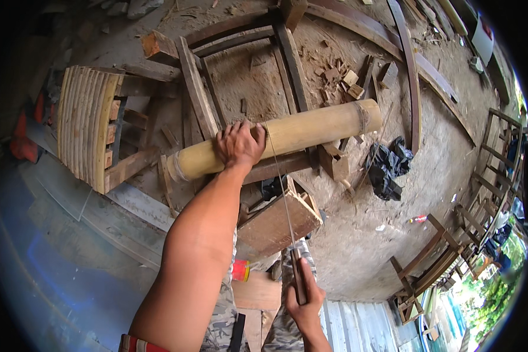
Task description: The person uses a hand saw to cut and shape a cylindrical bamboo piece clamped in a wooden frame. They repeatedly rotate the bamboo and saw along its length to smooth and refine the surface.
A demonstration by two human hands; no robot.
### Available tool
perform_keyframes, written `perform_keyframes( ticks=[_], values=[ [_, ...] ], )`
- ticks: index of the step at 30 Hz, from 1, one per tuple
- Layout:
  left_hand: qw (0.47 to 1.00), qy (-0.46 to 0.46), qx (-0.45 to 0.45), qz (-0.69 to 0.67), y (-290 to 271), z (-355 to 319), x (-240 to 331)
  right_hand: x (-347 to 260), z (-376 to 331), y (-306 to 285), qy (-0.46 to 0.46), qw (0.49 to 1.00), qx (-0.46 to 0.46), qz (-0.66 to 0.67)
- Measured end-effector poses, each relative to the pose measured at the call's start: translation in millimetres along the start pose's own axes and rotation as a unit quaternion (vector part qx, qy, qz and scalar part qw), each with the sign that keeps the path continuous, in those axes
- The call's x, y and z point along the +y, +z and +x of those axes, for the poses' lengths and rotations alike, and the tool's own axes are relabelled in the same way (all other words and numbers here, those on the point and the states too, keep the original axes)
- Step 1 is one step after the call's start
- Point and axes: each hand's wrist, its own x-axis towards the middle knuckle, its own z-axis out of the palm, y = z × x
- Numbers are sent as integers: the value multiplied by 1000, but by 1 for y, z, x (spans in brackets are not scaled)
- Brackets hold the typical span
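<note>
A thick yellow bamboo pole (pixel 317 130) lies across a dark wooden frame (pixel 196 88), its right end higher in view. My left hand (pixel 239 145) grips the pole from above, fingers curled over its far side and thumb beside the saw blade. My right hand (pixel 305 299) is closed around the dark handle of a handsaw (pixel 299 273), nearer to me. The thin blade, seen almost edge-on, runs away from me and meets the pole just right of my left thumb. How deep the blade sits in the bamboo I cannot tell.
A slatted wooden piece (pixel 82 126) stands at the left. Below the pole is a wooden box (pixel 281 223); a black plastic bag (pixel 387 167) lies to the right. Wood offcuts (pixel 340 79) and long curved boards (pixel 413 76) are on the dirt floor, with wooden frames (pixel 428 258) along the right.
</note>
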Motion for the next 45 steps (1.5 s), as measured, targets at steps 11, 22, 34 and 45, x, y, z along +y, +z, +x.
perform_keyframes(
  ticks=[11,22,34,45],
  values=[
    [999,20,33,5,15,-2,-6,-16,108,43,-47,998,33,-10],
    [995,7,-95,8,-1,5,5,-15,187,69,-86,995,51,28],
    [1000,25,0,-4,9,-3,-7,-13,32,10,13,999,-5,29],
    [999,48,24,6,7,-7,-1,8,40,18,-88,996,6,-27]
  ],
)
